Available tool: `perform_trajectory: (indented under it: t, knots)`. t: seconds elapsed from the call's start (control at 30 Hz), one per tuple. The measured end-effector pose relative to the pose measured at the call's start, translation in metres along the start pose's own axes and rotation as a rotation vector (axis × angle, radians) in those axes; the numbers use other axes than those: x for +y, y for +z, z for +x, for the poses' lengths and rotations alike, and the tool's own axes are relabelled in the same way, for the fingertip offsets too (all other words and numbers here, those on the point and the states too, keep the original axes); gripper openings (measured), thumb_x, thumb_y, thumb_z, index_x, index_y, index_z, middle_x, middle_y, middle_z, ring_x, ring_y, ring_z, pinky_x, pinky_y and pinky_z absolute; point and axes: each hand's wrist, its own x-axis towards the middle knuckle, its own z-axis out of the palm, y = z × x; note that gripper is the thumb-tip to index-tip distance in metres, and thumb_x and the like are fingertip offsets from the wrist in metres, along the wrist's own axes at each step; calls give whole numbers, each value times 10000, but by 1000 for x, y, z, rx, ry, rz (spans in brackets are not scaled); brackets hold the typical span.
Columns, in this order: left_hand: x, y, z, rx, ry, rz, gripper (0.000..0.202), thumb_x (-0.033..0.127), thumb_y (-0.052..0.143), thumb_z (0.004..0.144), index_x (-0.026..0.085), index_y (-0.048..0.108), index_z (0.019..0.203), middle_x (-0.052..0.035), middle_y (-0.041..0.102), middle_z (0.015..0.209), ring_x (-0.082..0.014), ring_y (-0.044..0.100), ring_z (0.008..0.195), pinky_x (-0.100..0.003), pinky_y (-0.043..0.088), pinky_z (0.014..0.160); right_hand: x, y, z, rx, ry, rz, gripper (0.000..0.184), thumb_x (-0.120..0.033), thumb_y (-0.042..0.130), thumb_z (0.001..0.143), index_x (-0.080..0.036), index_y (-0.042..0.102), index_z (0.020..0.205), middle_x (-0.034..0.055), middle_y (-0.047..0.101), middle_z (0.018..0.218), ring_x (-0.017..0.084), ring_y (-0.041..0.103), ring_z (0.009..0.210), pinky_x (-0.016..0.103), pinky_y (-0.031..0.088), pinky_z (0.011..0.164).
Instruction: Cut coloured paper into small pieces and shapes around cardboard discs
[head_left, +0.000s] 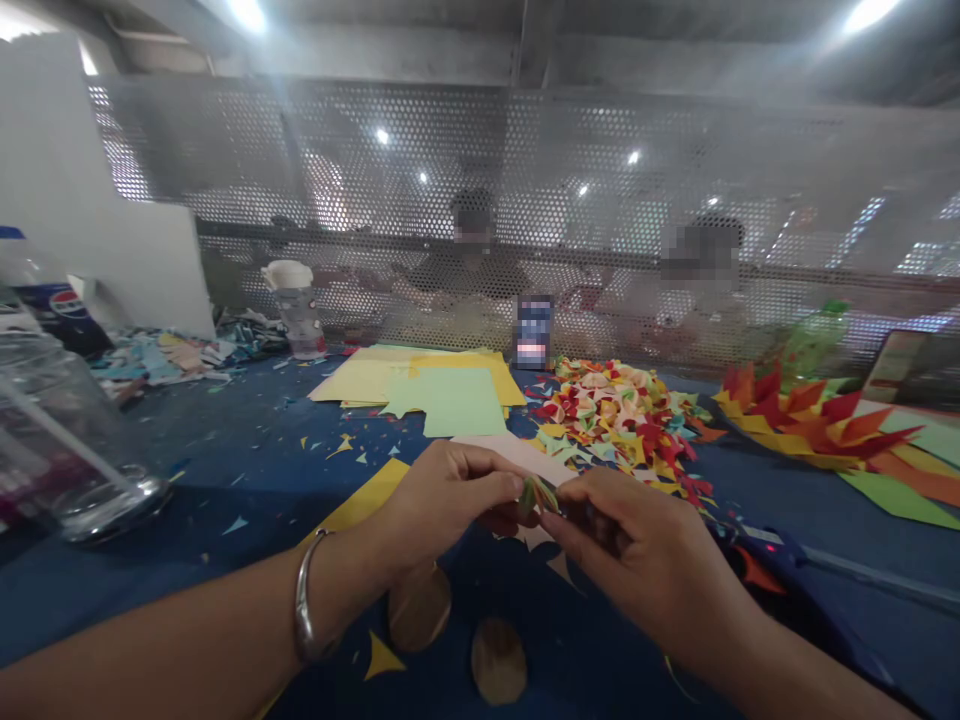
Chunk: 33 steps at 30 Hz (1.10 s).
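Note:
Between my two hands is a small folded paper piece, green and pale yellow, with layered edges fanned apart. My left hand, with a silver bangle on the wrist, pinches its left side between thumb and fingers. My right hand grips the right side with thumb and curled fingertips. Below the hands a pink paper sheet with cut-out edges lies on the blue table. Two round brown discs rest nearer to me, beside a yellow paper scrap. Yellow paper lies partly under my left forearm.
Paper sheets are stacked ahead, left of a colourful heap of folded paper pieces. A propped phone stands behind. A glue gun lies right, near red-orange paper petals. A clear jug and cup stand left.

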Motion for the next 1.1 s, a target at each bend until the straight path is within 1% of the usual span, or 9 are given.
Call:
perform_trajectory:
  t: [0.1,0.2,0.33,0.5,0.6,0.7,0.87,1.03,1.1]
  knots:
    - [0,-1,0,-19,2,-32,171,265,672,713,126,752,774,-56,706,711,-126,602,621,-263,484,636,0,-1,0,14,-12,6,177,-360,572,899,-225,589,786,-20,554,679,143,527,607,250,373,541]
    - [-2,-1,1,-30,55,-23,118,209,686,683,130,743,749,-36,681,671,-111,564,597,-249,462,606,-1,-1,0,17,-20,12,189,-357,575,894,-222,583,762,-23,550,658,139,523,586,247,377,533]
    - [-5,-2,3,-34,101,18,118,189,667,687,137,723,777,-24,664,689,-114,552,614,-253,458,607,-2,-1,0,1,-3,-7,177,-355,572,892,-224,592,776,-21,568,663,140,541,589,248,395,530]
    - [-7,-3,5,28,165,174,90,204,627,721,154,683,770,-7,649,674,-104,550,600,-228,449,585,-1,-1,1,-9,21,35,167,-380,570,888,-229,631,856,-7,623,708,147,588,613,246,444,537]
    - [-8,-2,3,31,222,259,95,187,571,762,172,653,808,-6,660,707,-109,574,611,-230,460,592,0,-1,2,5,14,34,164,-376,575,885,-227,637,859,-1,633,718,155,598,638,248,446,536]
    - [-7,1,0,31,261,310,104,151,546,760,181,637,798,-3,657,709,-115,585,628,-234,461,602,-1,-2,1,3,15,43,156,-361,567,892,-228,633,843,-9,623,702,149,590,625,247,439,535]
    - [-8,0,-1,51,275,362,87,148,555,744,183,632,766,4,648,689,-116,577,614,-238,444,587,-2,-3,1,-6,28,52,151,-339,563,896,-229,631,818,-10,621,706,147,585,626,251,434,551]
    - [-9,-1,1,35,262,306,72,162,585,722,178,619,783,-4,652,700,-118,586,623,-232,454,585,-3,-5,2,-3,7,49,167,-313,543,904,-232,629,786,-11,617,691,150,574,622,257,422,548]
    - [-9,-1,2,53,262,296,84,164,597,719,181,606,800,-1,646,708,-115,584,621,-233,461,590,-3,-5,2,-1,9,64,179,-326,542,904,-230,630,782,-14,613,683,147,569,609,257,421,545]
